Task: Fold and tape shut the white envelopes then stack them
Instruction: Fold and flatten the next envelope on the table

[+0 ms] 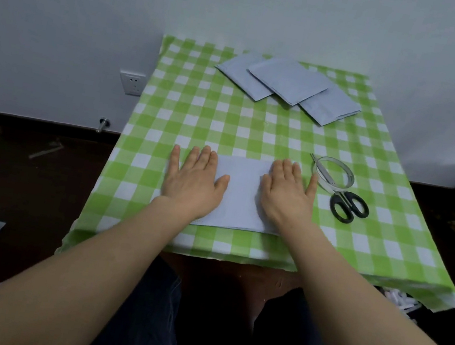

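Three folded envelopes (288,87) lie overlapped at the table's far edge, while the left hand (193,180) and right hand (286,196), fingers spread flat, press another white envelope (241,196), untaped, near the front edge.

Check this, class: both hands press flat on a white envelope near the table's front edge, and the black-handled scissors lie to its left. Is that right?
Not quite. The head view shows the scissors to the right of the envelope, beside the right hand. Both hands, including the left hand, do press flat on it.

We record a table (170,107) under green check cloth, bearing 3 overlapped folded envelopes (288,85), 1 flat envelope (241,196), scissors (348,204), tape roll (338,173).
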Demonstrator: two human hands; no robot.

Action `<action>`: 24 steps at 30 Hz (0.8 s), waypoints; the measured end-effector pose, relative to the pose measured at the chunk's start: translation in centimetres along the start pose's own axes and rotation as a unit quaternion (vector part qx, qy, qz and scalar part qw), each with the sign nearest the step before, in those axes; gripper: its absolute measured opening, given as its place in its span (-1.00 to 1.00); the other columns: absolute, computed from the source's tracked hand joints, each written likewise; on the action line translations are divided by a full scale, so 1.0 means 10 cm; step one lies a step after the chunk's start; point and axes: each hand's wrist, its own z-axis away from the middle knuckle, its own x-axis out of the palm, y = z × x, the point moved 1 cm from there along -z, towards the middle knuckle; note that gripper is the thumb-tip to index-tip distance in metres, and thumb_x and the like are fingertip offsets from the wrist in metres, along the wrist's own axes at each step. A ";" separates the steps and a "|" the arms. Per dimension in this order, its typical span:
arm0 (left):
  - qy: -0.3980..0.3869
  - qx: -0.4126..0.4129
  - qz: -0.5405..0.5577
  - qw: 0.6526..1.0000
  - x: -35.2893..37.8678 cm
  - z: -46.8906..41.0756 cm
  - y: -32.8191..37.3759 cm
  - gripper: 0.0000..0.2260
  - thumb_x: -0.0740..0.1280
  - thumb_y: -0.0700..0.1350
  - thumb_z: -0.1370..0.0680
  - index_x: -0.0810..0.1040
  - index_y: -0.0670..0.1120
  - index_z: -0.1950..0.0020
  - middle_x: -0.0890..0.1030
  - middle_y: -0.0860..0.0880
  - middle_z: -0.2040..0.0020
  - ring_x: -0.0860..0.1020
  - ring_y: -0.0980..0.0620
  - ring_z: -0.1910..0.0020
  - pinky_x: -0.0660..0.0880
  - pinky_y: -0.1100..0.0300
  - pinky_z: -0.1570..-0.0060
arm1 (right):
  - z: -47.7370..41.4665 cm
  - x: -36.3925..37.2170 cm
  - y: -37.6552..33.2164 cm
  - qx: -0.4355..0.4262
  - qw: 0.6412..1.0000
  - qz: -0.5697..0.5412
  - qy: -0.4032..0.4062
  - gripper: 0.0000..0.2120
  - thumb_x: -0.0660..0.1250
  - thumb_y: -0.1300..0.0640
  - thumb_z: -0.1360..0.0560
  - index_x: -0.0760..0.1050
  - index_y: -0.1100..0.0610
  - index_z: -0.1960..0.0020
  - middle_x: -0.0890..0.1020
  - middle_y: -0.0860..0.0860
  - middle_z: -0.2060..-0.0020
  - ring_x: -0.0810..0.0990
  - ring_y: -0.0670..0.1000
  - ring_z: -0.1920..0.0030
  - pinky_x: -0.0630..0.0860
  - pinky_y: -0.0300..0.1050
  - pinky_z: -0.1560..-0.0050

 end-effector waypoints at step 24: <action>0.006 0.033 0.063 0.997 0.19 0.07 0.12 -0.46 -0.14 0.13 -0.63 -0.11 -0.08 -0.55 -0.11 0.01 -0.56 -0.15 0.10 -0.52 -0.27 0.16 -0.45 | 0.10 0.18 -0.09 -0.066 0.998 0.003 -0.012 -0.49 -0.20 -0.09 -0.63 -0.05 0.03 -0.55 -0.04 -0.09 -0.54 -0.12 -0.12 -0.53 -0.31 0.00 -0.47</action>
